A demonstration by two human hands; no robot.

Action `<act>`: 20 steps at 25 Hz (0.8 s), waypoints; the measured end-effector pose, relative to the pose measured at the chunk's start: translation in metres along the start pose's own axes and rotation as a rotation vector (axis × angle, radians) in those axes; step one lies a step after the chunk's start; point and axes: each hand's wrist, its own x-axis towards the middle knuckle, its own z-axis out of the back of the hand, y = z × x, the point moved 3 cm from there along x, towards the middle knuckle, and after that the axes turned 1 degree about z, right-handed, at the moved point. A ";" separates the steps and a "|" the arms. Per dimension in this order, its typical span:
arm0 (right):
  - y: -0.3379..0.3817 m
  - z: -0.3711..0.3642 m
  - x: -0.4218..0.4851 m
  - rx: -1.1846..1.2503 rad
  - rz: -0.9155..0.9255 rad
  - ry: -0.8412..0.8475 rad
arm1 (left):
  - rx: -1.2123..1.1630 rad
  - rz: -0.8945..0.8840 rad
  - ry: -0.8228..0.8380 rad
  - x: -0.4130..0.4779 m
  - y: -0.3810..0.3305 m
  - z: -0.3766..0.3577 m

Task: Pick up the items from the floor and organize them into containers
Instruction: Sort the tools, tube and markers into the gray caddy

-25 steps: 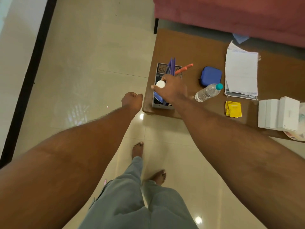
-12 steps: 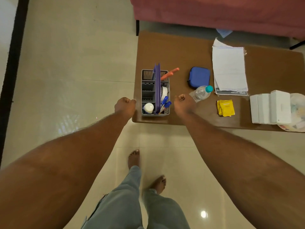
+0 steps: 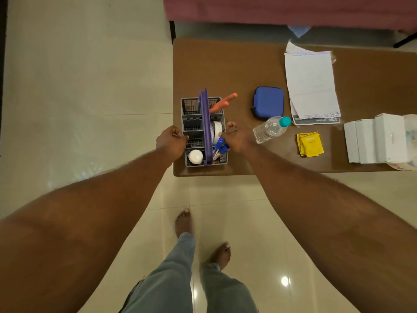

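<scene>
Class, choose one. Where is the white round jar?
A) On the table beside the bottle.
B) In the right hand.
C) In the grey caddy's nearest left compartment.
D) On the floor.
C: the white round jar sits in the grey caddy, left of its purple divider, nearest the person.

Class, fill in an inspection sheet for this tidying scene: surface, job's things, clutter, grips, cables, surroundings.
Surface: brown table, with the basket near its front left corner.
Job's things: grey basket with a purple handle, holding a white jar, white roll, blue markers and an orange-handled tool.
Clutter: blue case, water bottle lying down, papers, yellow packets and white boxes, all on the table.
Grips: left hand holds the basket's left wall, right hand its right wall, fingers curled.
Cables: nothing seen.
Surroundings: glossy tiled floor; red couch behind the table.
</scene>
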 end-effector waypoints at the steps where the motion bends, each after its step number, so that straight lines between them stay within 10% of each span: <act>1: 0.000 0.001 -0.001 -0.063 0.031 -0.004 | 0.009 -0.011 0.004 -0.001 0.000 -0.002; 20: -0.200 0.012 -0.216 0.031 0.064 -0.069 | -0.107 -0.132 0.036 -0.214 0.116 -0.154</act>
